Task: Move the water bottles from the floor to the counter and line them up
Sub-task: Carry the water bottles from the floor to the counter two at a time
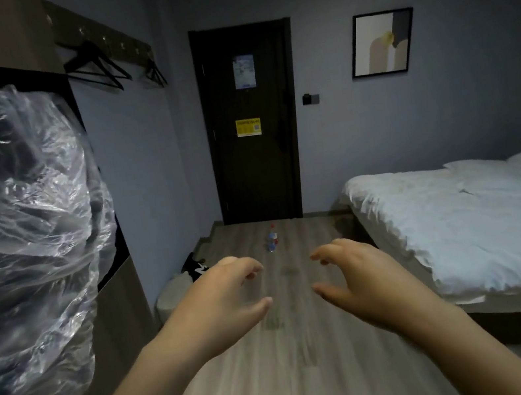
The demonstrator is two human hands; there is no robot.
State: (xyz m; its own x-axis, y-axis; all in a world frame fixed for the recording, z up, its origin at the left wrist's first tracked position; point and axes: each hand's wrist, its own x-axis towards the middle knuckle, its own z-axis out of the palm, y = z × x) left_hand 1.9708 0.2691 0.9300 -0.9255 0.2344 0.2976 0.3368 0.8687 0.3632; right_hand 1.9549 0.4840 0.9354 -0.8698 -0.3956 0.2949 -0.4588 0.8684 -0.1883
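Note:
Small clear water bottles point(272, 239) with red caps stand close together on the wooden floor point(282, 367), far ahead near the dark door. Their number is too small to tell. My left hand point(225, 299) and my right hand point(352, 271) are both stretched out in front of me above the floor, fingers curled and apart, holding nothing. Both hands are well short of the bottles. No counter is in view.
A bed point(465, 223) with white sheets fills the right side. On the left a crumpled plastic cover point(13, 223) hangs over a dark cabinet. A pale round bin point(173, 294) and a black item sit by the left wall. The closed door point(252, 122) is straight ahead.

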